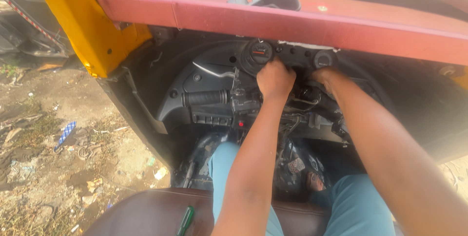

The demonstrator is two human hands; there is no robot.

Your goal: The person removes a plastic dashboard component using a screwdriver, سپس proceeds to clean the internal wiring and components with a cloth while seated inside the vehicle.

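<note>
The black instrument panel (287, 56) sits directly under both hands, its long axis running side to side beneath the red dashboard ledge (273, 21). Its round gauge (259, 52) faces back toward the person, just above the left hand. A second round dial (323, 59) lies just above the right hand.

The black handlebar grip (205, 98) sticks out sideways, well to the left of the left hand, its long axis level and its free end pointing away from the hands. Below that hand hangs a tangle of wires (292, 119).

The setting is the open cab of a small vehicle with a yellow frame post (85, 26) far up and left of the hands, and bare littered dirt ground (48, 143) outside. The person sits on a brown seat (146, 211), where a green-handled screwdriver (185, 220) lies, well back from both hands.

The left hand (275, 79) is curled into a fist against the lower edge of the panel; what it grips is hidden. The right hand (325, 76) reaches in behind the panel, fingers out of sight, so I cannot tell how far it is open.
</note>
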